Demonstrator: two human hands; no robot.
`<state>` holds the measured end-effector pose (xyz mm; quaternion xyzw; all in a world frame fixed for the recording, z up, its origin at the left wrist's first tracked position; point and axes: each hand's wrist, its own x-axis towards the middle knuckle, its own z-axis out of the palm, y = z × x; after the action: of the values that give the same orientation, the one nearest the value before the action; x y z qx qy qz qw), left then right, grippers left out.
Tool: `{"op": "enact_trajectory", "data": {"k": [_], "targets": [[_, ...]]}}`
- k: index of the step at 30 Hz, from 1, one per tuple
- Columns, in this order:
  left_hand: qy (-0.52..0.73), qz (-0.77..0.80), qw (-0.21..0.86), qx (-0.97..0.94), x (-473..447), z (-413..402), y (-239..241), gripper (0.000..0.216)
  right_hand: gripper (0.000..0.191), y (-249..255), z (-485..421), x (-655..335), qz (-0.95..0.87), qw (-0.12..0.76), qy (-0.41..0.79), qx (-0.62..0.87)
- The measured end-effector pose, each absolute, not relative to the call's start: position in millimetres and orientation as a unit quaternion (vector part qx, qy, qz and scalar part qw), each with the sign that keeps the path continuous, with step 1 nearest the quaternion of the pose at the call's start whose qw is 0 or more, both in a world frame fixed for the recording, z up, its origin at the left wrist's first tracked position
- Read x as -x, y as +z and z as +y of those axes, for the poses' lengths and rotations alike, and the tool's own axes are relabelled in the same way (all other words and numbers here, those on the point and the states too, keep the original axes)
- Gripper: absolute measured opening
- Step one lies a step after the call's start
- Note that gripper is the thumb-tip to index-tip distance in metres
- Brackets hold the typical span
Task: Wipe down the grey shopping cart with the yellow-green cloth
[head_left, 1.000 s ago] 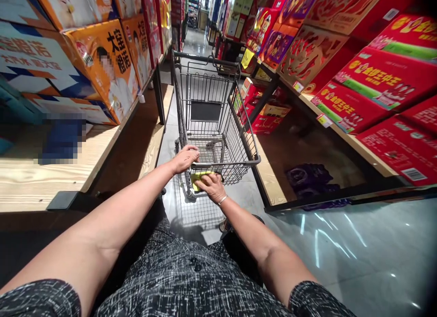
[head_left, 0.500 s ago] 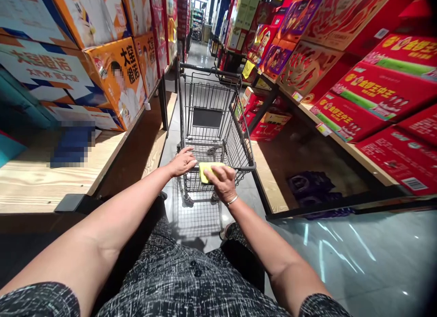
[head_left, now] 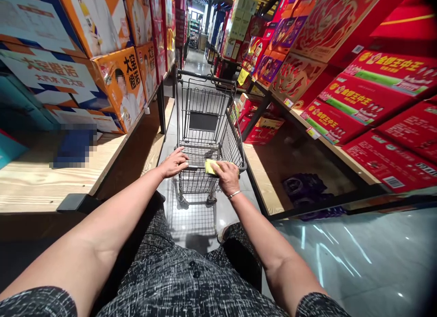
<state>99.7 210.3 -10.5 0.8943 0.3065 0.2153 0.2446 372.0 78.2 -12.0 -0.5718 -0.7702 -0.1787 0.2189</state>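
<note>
A dark wire shopping cart [head_left: 202, 121] stands in front of me in the aisle. My left hand [head_left: 173, 163] is closed over the left end of its near rim, fingers draped across the bar. At the right part of the same rim, my right hand [head_left: 229, 175] presses a folded yellow cloth [head_left: 210, 166] against the bar. The fingers are wrapped over the cloth and hide part of it. Between my hands a short stretch of bar shows bare. Inside the cart, the wire bottom is visible.
A wooden shelf [head_left: 112, 158] with orange boxes [head_left: 120, 87] runs close on the left. Red gift boxes [head_left: 353, 103] fill the right shelf, with purple packs [head_left: 303, 187] beneath. The tiled aisle [head_left: 198, 57] continues beyond the cart.
My right hand has slid the yellow cloth rightward along the rim, baring some bar. The cart and my left hand appear slightly further left as the view shifts.
</note>
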Motion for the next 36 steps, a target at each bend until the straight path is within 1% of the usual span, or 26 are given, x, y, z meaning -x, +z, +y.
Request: {"op": "enact_trajectory", "data": {"k": [2,4,7,9,12,15,18,22,24,27,30,34,36], "targets": [[0.208,0.324,0.242,-0.891,-99,211,-6,0.044,0.047,-8,71,-395,-0.741,0.226,-0.182,0.606],[0.197,0.344,0.226,-0.89,-101,208,2,0.043,0.05,-8,67,-404,-0.715,0.234,-0.183,0.633],[0.178,0.358,0.189,-0.897,-112,198,18,0.041,0.052,-16,69,-387,-0.687,0.261,-0.187,0.652],[0.163,0.338,0.182,-0.909,-120,189,26,0.05,0.052,-26,74,-363,-0.698,0.274,-0.184,0.636],[0.146,0.324,0.22,-0.909,-125,181,29,0.066,0.046,-48,80,-332,-0.742,0.275,-0.178,0.584],[0.166,0.335,0.267,-0.888,-121,180,23,0.072,0.039,-77,79,-318,-0.796,0.227,-0.143,0.542],[0.183,0.348,0.283,-0.875,-114,183,17,0.067,0.031,-113,71,-319,-0.834,0.175,-0.094,0.515],[0.186,0.359,0.271,-0.873,-107,187,16,0.058,0.015,-150,63,-320,-0.841,0.168,-0.072,0.509],[0.191,0.361,0.268,-0.873,-104,190,17,0.057,0.016,-157,63,-320,-0.843,0.17,-0.066,0.506],[0.19,0.364,0.26,-0.874,-100,194,17,0.057,0.016,-144,66,-325,-0.844,0.176,-0.068,0.503],[0.168,0.366,0.246,-0.882,-94,197,18,0.057,0.026,-108,73,-340,-0.828,0.192,-0.091,0.518],[0.144,0.386,0.255,-0.875,-93,201,25,0.062,0.037,-52,83,-365,-0.754,0.268,-0.217,0.559],[0.133,0.413,0.245,-0.867,-99,200,32,0.067,0.04,-38,86,-371,-0.723,0.284,-0.259,0.574]]}}
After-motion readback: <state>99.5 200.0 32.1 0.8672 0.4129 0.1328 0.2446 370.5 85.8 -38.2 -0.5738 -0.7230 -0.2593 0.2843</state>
